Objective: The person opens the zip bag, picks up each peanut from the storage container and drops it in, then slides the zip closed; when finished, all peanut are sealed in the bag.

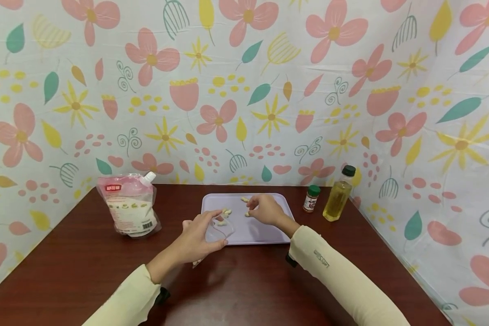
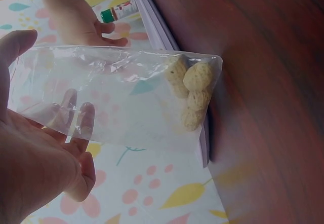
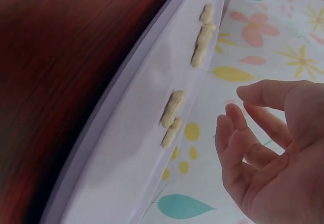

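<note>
My left hand (image 1: 193,237) holds a clear plastic bag (image 2: 121,92) by its mouth, thumb on one side and fingers on the other. Several unshelled peanuts (image 2: 196,89) lie at the bag's bottom end. The bag hangs at the near left edge of a pale lilac tray (image 1: 265,233). Over the tray is my right hand (image 1: 267,210), fingers loosely bent; the right wrist view shows nothing between thumb and fingertips. More peanuts (image 3: 173,107) are scattered on the tray, some on its left part and some close to the right hand.
A pink and white spouted pouch (image 1: 132,208) stands at the left of the dark wooden table (image 1: 244,290). Behind the tray's right side are a small green-capped jar (image 1: 311,199) and a bottle of yellow oil (image 1: 337,199). Flower-patterned sheeting (image 1: 232,131) rises behind the table and along the right.
</note>
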Action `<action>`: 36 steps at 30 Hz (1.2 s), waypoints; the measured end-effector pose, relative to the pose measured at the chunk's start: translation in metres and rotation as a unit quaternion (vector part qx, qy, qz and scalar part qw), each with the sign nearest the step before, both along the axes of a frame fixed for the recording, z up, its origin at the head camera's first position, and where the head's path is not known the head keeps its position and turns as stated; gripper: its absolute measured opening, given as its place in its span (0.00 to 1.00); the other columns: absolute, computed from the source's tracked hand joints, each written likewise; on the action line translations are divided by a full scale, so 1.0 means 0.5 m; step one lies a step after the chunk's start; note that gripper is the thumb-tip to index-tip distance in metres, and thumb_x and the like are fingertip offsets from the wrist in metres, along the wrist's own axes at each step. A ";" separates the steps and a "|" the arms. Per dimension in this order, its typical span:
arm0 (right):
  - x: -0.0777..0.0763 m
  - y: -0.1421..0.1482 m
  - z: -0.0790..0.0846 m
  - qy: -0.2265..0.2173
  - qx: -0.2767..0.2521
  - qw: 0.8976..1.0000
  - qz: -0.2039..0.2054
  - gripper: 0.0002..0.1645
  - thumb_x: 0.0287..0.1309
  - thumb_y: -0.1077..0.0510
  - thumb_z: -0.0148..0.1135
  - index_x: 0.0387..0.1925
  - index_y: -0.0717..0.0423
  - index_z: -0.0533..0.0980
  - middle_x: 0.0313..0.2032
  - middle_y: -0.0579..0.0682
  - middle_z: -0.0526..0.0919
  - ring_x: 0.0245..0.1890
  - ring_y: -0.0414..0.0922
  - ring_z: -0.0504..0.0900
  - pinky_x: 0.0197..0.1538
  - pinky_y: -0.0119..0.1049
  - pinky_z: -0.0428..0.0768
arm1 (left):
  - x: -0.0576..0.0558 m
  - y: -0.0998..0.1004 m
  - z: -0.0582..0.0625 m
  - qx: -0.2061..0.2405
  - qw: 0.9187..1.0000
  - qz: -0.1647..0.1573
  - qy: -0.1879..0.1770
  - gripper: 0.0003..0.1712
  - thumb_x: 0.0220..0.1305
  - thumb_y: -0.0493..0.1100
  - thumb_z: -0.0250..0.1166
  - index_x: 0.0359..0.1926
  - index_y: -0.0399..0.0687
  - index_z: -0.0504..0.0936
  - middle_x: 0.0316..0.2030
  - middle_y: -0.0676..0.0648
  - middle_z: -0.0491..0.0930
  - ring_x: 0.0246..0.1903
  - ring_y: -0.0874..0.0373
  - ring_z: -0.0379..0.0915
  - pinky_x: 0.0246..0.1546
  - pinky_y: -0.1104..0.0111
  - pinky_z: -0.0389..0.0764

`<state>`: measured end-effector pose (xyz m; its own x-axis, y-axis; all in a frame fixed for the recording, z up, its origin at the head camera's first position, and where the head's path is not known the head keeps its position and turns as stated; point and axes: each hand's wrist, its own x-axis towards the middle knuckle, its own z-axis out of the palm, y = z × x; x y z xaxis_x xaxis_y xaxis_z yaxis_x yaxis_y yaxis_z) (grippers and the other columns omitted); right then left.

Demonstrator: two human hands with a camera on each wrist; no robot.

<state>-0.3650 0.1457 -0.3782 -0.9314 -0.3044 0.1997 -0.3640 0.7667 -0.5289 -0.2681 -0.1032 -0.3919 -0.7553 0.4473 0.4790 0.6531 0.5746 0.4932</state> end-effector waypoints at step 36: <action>-0.092 0.022 -0.082 -0.040 0.079 0.996 0.013 0.06 0.55 0.62 0.70 0.36 0.53 0.86 0.34 0.44 0.85 0.38 0.41 0.81 0.46 0.39 0.79 | -0.006 -0.009 -0.004 -0.001 1.000 0.008 -0.026 0.42 0.56 0.52 0.73 0.68 0.45 0.68 0.53 0.53 0.77 0.54 0.47 0.72 0.43 0.52 0.55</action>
<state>-0.4109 0.1569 -0.4192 -0.9336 -0.3509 0.0724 -0.3467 0.8336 -0.4300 -0.2711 -0.1075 -0.3942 -0.7868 0.4353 0.4376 0.6166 0.5857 0.5260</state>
